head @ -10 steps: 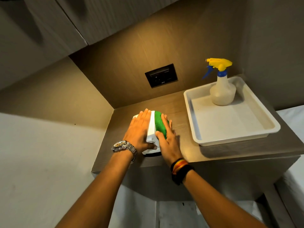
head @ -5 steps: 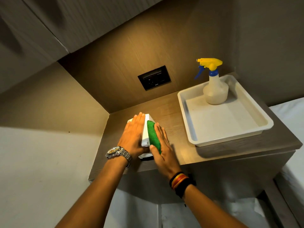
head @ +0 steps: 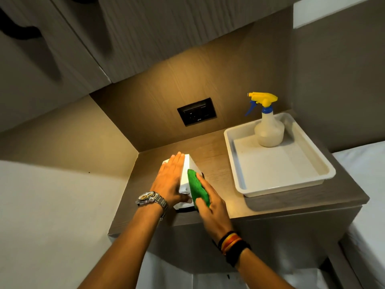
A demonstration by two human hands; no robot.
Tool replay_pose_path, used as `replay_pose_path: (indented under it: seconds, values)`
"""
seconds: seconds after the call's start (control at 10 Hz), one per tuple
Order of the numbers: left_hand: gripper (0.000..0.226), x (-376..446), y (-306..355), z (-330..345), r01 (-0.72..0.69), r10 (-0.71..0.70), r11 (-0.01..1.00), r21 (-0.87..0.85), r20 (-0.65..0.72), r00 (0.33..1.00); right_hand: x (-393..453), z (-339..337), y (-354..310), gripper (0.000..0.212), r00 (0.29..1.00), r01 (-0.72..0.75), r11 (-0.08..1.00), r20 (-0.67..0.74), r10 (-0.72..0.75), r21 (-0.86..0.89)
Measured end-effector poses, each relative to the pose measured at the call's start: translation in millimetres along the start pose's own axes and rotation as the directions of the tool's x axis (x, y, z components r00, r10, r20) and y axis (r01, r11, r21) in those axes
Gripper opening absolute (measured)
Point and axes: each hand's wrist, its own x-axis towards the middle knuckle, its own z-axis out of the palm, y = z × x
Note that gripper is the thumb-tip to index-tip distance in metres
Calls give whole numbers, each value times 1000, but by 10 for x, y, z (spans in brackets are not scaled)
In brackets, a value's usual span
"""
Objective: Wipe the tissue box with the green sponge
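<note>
One white tray (head: 245, 163) sits on the wooden table (head: 212, 151), to the right of the tissue box (head: 187, 174) and apart from it. Inside the tray, in its far corner, stands one spray bottle (head: 268, 130) with a yellow head, a blue trigger and collar, and a cloudy translucent body; the rest of the tray floor is bare.

The single white tissue box stands near the front left part of the table, left of the tray. The left hand (head: 168, 180) lies flat and open against the box's left face, fingers together and pointing away from the camera, with the thumb wrapped round the near lower edge of the box. A metal wristwatch (head: 150, 198) sits on that wrist. The right hand (head: 212, 207) presses one green sponge (head: 196, 187) against the box's right face, fingers stretched over the sponge's outer side and the thumb under its near end, so the sponge is pinned between palm and box. Several coloured bands (head: 233, 244) circle the right wrist. Both forearms reach up from the bottom of the view and converge on the box.

On the wall panel behind the box and to its right, one dark socket plate (head: 196, 111) is set. A white bed surface (head: 362, 163) lies right of the tray, beyond the table edge.
</note>
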Motion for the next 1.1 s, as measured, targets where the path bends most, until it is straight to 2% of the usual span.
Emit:
replay_pose_path:
  seconds: [0.1, 0.2, 0.3, 0.4, 0.5, 0.6, 0.7, 0.8, 0.9, 1.0, 1.1]
  values:
    - [147, -10, 28, -41, 19, -20, 1000, 12, 26, 999, -22, -270, -160, 52, 1000, 4, 1000, -12, -4, -15]
    - [146, -42, 70, -80, 26, -25, 1000, -10, 36, 999, 132, -634, -454, 42, 992, -36, 998, -120, 31, -43]
    - [144, -94, 68, -108, 47, -45, 998, -52, 50, 998, 336, -1078, -796, 42, 986, 23, 976, -156, -58, -216]
    - [146, -85, 52, -133, 55, -50, 997, -51, 93, 994, 532, -1539, -965, 43, 990, 31, 871, -103, -93, -491]
    - [147, 3, 237, -133, 4, -6, 999, 45, 37, 999, 718, -1875, -897, 51, 997, 46, 645, -8, -80, -763]
    - [150, 130, 698, 28, -122, 122, 993, 0, -16, 992, 863, -1968, -682, 60, 986, 75, 373, 124, 109, -925]
    - [151, 220, 1182, 379, -132, 138, 988, -85, 67, 988, 889, -1922, -399, 64, 902, 99, 156, 155, 403, -983]
    - [155, 246, 1425, 697, -80, 95, 991, -111, 137, 986, 855, -1924, -235, 67, 838, 54, 159, 131, 529, -986]
    - [157, 254, 1458, 824, -35, 53, 992, -124, 141, 989, 835, -1987, -179, 64, 830, 73, 167, 153, 537, -983]
    - [155, 259, 1421, 826, -78, 88, 994, -78, 144, 986, 849, -2010, -232, 62, 831, 91, 184, 176, 527, -979]
    - [145, 224, 1392, 652, -107, 111, 993, -58, 80, 991, 702, -2024, -320, 60, 909, 117, 188, 181, 375, -975]
